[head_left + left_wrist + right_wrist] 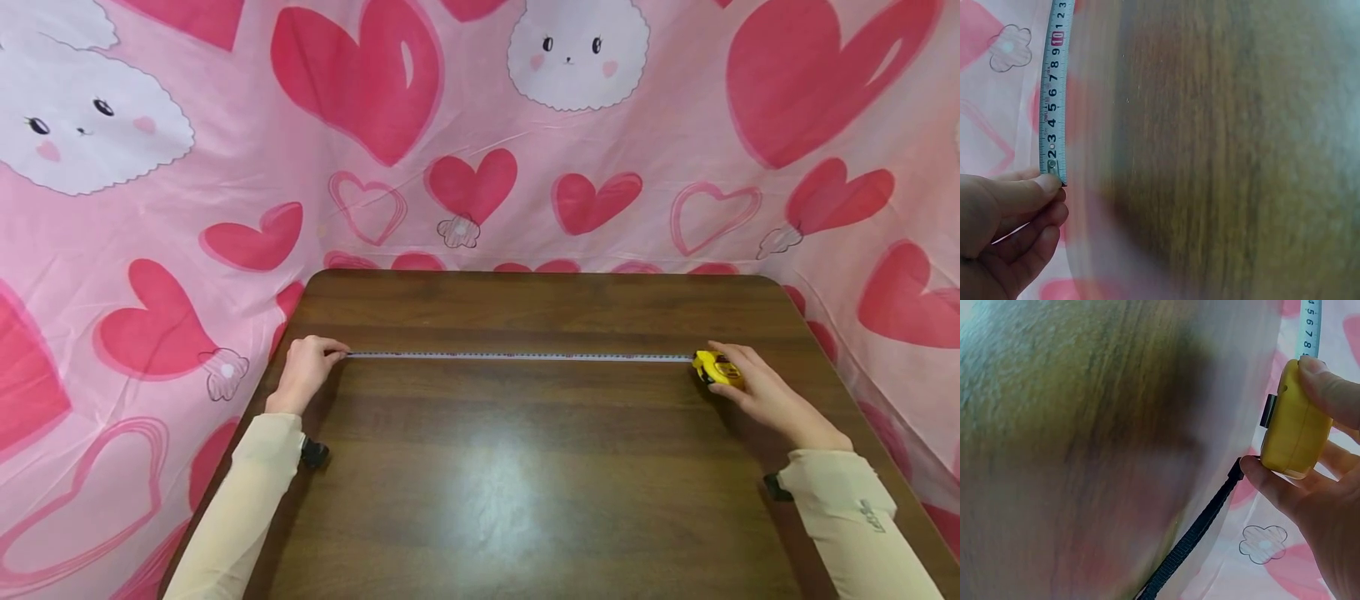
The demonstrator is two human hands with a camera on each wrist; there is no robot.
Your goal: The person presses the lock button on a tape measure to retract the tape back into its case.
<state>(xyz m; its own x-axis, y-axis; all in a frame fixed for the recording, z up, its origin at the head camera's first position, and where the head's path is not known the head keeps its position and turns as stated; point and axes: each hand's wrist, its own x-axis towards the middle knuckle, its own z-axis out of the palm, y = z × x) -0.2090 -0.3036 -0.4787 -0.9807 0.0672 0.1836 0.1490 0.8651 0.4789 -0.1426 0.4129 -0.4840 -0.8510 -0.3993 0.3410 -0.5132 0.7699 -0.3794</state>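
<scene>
A yellow tape measure [716, 369] is gripped in my right hand [776, 400] at the right side of the table. Its white blade [517, 357] stretches straight across to the left. There my left hand [303, 371] pinches the blade's end between thumb and fingers. In the left wrist view the printed numbers on the blade [1054, 94] run upward from the pinched tip. The right wrist view shows the yellow case [1297, 425] between thumb and fingers, with a black wrist strap [1191, 540] hanging from it.
The dark brown wooden table [480, 467] has rounded corners at the back. Pink cloth [525, 150] printed with hearts and white animal faces hangs behind it and at both sides. Light glares off the table's middle.
</scene>
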